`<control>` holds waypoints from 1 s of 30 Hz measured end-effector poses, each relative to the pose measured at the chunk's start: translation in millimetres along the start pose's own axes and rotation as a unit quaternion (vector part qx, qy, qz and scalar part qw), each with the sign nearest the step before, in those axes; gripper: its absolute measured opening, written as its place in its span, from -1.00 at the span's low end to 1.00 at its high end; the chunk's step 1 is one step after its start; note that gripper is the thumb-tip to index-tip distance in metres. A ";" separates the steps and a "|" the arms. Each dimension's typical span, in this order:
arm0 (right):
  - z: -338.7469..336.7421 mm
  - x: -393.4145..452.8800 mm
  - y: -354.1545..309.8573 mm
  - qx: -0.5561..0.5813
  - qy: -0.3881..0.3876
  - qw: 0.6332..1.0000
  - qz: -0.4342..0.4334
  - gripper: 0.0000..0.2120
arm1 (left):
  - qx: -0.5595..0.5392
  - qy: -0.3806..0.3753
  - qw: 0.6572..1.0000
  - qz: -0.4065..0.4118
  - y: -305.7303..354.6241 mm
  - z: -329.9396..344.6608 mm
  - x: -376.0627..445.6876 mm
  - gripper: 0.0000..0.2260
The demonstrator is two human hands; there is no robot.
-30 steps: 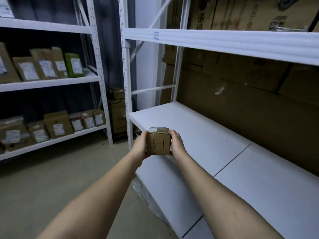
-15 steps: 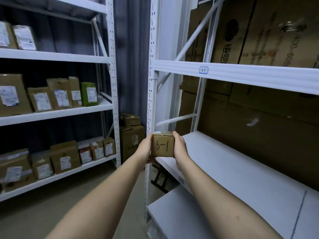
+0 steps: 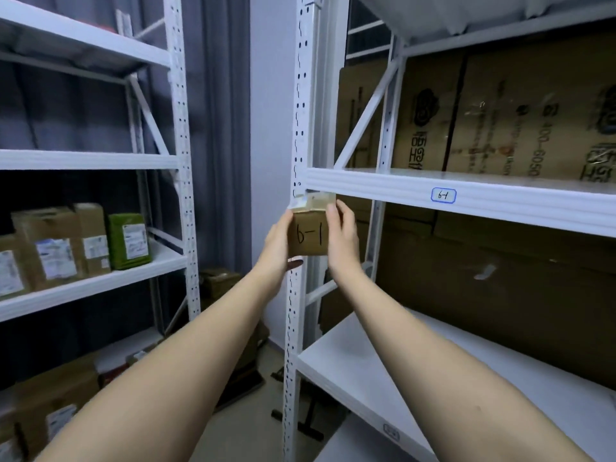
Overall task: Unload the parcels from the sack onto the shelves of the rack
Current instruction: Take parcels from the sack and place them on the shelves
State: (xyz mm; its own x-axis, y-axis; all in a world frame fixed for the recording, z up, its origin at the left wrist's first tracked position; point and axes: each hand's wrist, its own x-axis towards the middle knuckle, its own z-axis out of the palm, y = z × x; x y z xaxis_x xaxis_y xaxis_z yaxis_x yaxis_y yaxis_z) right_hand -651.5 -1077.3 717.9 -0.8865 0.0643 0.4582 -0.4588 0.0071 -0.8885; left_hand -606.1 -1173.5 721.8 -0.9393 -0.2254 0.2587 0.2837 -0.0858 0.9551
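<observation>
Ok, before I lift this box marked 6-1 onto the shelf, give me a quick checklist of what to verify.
1. Both hands on the parcel: ok, left hand and right hand clasp its sides.
2. Marking matches the shelf tag: ok, both seem to read 6-1.
3. Parcel above the shelf edge: not ok, its top sits just under the beam.
4. Free space on that shelf: ok near the front; large cartons stand behind.
5. Clear of the upright post: cannot tell.

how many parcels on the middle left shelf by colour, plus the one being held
Brown parcels on the left shelf: 3 in view
Green parcel: 1
Brown parcel marked 6-1, held between the left hand and right hand: 1
Total: 5
</observation>
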 end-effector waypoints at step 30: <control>33.7 176.8 -55.8 -0.356 0.166 0.918 -0.059 -0.51 | 0.321 -0.175 0.868 0.337 84.6 -10.9 250.7 -0.58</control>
State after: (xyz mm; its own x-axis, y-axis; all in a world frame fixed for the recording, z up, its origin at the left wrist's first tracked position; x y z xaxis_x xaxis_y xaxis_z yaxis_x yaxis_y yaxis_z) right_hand -784.7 -1100.0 849.3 -0.7122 0.3209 0.6244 -0.2895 0.6760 -0.6777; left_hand -815.4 -1247.8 865.9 -0.6355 0.3024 0.7105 0.7302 0.5345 0.4256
